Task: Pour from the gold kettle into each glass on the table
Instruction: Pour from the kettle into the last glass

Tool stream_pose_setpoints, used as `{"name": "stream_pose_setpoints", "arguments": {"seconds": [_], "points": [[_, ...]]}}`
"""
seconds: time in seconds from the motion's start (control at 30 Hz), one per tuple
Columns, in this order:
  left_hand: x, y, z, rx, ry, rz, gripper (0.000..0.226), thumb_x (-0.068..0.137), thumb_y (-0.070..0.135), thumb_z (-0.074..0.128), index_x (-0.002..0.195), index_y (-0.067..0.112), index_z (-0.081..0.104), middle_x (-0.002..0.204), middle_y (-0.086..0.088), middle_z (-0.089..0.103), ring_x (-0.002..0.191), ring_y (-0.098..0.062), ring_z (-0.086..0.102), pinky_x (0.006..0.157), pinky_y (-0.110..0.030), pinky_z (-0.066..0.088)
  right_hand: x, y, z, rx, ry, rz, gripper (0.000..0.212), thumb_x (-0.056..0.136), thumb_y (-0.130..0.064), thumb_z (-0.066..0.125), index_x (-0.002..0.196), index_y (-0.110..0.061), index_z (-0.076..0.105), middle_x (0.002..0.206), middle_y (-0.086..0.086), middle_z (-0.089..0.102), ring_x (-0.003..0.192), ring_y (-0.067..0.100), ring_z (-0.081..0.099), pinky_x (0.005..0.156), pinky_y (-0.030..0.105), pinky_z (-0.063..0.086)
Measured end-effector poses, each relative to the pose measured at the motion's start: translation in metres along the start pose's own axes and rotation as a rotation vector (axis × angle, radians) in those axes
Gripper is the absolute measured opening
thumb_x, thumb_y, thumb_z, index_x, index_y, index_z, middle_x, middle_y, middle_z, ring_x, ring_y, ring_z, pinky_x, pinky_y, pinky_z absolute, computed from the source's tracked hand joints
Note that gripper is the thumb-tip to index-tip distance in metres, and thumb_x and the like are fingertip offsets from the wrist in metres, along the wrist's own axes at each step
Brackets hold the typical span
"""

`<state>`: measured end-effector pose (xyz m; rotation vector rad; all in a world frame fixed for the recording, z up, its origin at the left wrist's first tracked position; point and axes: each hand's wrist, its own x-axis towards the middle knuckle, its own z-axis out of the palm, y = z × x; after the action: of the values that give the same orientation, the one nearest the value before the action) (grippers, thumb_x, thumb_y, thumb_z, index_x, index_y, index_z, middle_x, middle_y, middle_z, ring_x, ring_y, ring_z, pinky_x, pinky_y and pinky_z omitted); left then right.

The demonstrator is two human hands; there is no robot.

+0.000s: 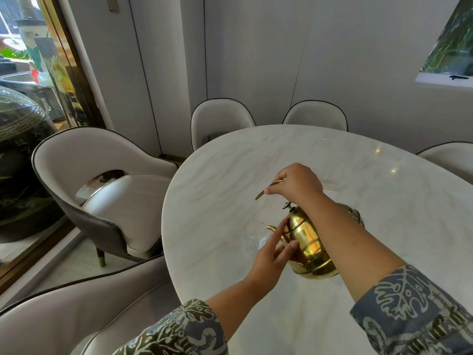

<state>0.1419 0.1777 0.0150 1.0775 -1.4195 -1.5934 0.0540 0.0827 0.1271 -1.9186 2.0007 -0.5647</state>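
Head view: the gold kettle (pixel 311 243) is tilted left over the marble counter (pixel 384 201), spout just above a clear glass (pixel 256 237). Right hand (pixel 297 183) – fingers closed around the thin handle. Left hand (pixel 272 254) – fingers extended, pressed against the kettle body near the spout.

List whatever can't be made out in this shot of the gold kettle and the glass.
- Head view: whether liquid flows from the polished gold metal kettle; the spout tip is too small and the left hand crosses it.
- Fill level of the clear drinking glass: transparent and faint against the white marble table.
- Kettle's far side, hidden by the right forearm.
- Any further glasses: none discernible.
- The handle's full arc, covered by the right hand.
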Motion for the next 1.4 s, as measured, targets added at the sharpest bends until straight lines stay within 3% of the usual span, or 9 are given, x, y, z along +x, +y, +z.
{"name": "stream_pose_setpoints", "arguments": {"seconds": [0.1, 0.27, 0.43, 0.7, 0.9, 1.13, 1.4], "points": [[0.000, 0.001, 0.000, -0.002, 0.004, 0.004, 0.052, 0.099, 0.027, 0.041, 0.145, 0.037, 0.019, 0.089, 0.048, 0.051, 0.085, 0.021, 0.059, 0.079, -0.002, 0.042, 0.000, -0.002, -0.001, -0.007, -0.013, 0.002, 0.032, 0.073, -0.039, 0.078, 0.092, -0.014, 0.075, 0.089, 0.006, 0.074, 0.082, 0.024, 0.067, 0.065, 0.030, 0.050], [0.000, 0.002, 0.001, -0.004, 0.025, 0.005, 0.054, 0.098, 0.029, 0.041, 0.147, 0.035, 0.018, 0.086, 0.049, 0.051, 0.085, 0.020, 0.060, 0.094, -0.016, 0.038, 0.000, -0.005, -0.002, -0.004, -0.013, 0.003, 0.035, 0.074, -0.039, 0.078, 0.098, -0.014, 0.075, 0.094, 0.005, 0.073, 0.085, 0.023, 0.066, 0.063, 0.026, 0.045], [-0.001, 0.003, 0.001, -0.017, 0.017, 0.001, 0.052, 0.099, 0.026, 0.040, 0.146, 0.035, 0.018, 0.092, 0.044, 0.049, 0.082, 0.022, 0.059, 0.074, 0.000, 0.044, -0.001, -0.007, -0.003, -0.016, -0.016, -0.004, 0.036, 0.075, -0.038, 0.078, 0.100, -0.013, 0.074, 0.096, 0.006, 0.073, 0.086, 0.023, 0.065, 0.064, 0.027, 0.045], [0.000, 0.002, 0.002, -0.043, 0.044, 0.031, 0.053, 0.098, 0.027, 0.044, 0.145, 0.037, 0.021, 0.096, 0.040, 0.052, 0.086, 0.017, 0.061, 0.074, -0.004, 0.048, -0.001, -0.010, -0.006, -0.025, -0.038, -0.013, 0.030, 0.074, -0.036, 0.078, 0.092, -0.012, 0.076, 0.090, 0.007, 0.074, 0.085, 0.024, 0.067, 0.065, 0.027, 0.046], [0.003, 0.002, 0.001, -0.071, 0.047, 0.037, 0.053, 0.098, 0.027, 0.045, 0.145, 0.037, 0.022, 0.093, 0.043, 0.054, 0.088, 0.015, 0.062, 0.084, -0.010, 0.046, -0.001, -0.015, -0.007, -0.043, -0.031, -0.023, 0.030, 0.074, -0.037, 0.078, 0.091, -0.012, 0.076, 0.089, 0.007, 0.074, 0.085, 0.025, 0.068, 0.065, 0.027, 0.047], [0.003, 0.002, 0.002, -0.092, 0.052, 0.051, 0.054, 0.097, 0.029, 0.046, 0.145, 0.038, 0.023, 0.091, 0.043, 0.054, 0.086, 0.016, 0.062, 0.105, -0.031, 0.038, 0.000, -0.017, -0.008, -0.055, -0.035, -0.024, 0.032, 0.074, -0.038, 0.078, 0.094, -0.012, 0.075, 0.088, 0.006, 0.073, 0.083, 0.024, 0.067, 0.065, 0.028, 0.047], [0.006, -0.001, 0.002, -0.084, 0.064, 0.057, 0.049, 0.097, 0.028, 0.046, 0.137, 0.045, 0.024, 0.097, 0.040, 0.052, 0.087, 0.016, 0.062, 0.094, -0.019, 0.042, -0.001, -0.015, -0.009, -0.062, -0.021, -0.028, 0.031, 0.075, -0.037, 0.077, 0.094, -0.013, 0.075, 0.090, 0.006, 0.074, 0.084, 0.024, 0.067, 0.067, 0.029, 0.050]]}}
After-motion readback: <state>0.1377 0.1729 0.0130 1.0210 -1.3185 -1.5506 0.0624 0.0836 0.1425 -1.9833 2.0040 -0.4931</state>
